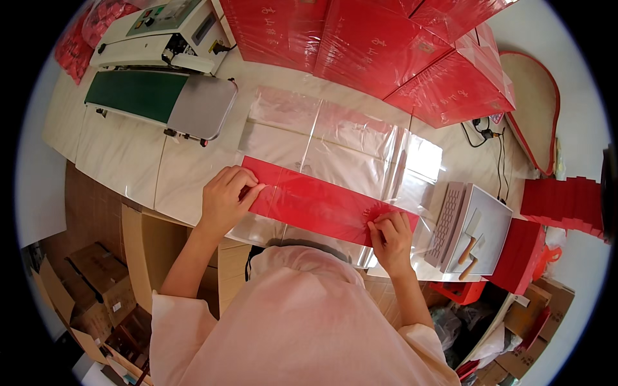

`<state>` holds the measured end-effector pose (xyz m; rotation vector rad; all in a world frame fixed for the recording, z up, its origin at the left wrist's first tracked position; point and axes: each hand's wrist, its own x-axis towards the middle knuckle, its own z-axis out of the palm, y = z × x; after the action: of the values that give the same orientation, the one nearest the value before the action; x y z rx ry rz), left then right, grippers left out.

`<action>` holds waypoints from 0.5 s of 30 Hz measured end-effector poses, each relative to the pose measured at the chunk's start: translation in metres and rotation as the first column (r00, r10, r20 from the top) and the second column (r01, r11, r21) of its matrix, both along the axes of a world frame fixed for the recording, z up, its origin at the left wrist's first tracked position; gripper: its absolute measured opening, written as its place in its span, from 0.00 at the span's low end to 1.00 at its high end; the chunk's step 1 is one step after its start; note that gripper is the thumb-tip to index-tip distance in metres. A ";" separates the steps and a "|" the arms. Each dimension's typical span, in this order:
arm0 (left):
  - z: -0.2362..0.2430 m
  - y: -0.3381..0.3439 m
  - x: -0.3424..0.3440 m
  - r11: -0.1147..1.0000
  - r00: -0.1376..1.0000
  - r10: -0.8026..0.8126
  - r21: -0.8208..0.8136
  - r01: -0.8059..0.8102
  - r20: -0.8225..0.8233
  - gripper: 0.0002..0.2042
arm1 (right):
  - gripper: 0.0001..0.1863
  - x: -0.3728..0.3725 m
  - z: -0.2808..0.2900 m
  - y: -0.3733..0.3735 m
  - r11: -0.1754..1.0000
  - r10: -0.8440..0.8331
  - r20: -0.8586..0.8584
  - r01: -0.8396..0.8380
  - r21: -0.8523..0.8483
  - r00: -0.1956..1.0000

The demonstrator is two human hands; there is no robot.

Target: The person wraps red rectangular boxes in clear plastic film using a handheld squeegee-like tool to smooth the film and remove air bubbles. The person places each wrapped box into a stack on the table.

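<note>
A long flat red strip [302,199] lies slightly slanted over clear plastic film [344,141] spread on the pale tabletop. My left hand [225,196] has its fingers pinched on the strip's left end. At the other end, my right hand [393,235] has its fingers bent and closed on the red strip, near a small printed mark. The strip has a glossy look; whether plastic also covers it I cannot tell.
A sealing machine [125,103] with a green belt stands back left. Wrapped red boxes [354,51] are stacked behind. At right are a pale tray with wooden-handled tools [483,238], red stacks [557,206] and cables. Cardboard boxes [100,286] sit below the table.
</note>
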<state>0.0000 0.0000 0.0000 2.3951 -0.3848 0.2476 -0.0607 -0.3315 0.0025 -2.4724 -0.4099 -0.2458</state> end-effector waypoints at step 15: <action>0.002 -0.001 -0.003 1.000 0.999 0.005 -0.017 -0.006 -0.041 0.11 | 0.14 -0.009 -0.004 0.008 0.993 -0.067 0.083 0.075 -0.090 0.994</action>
<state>-0.0029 -0.0013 0.0020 2.3809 -0.3564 0.2033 -0.0693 -0.3231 -0.0015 -2.5783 -0.3747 -0.3632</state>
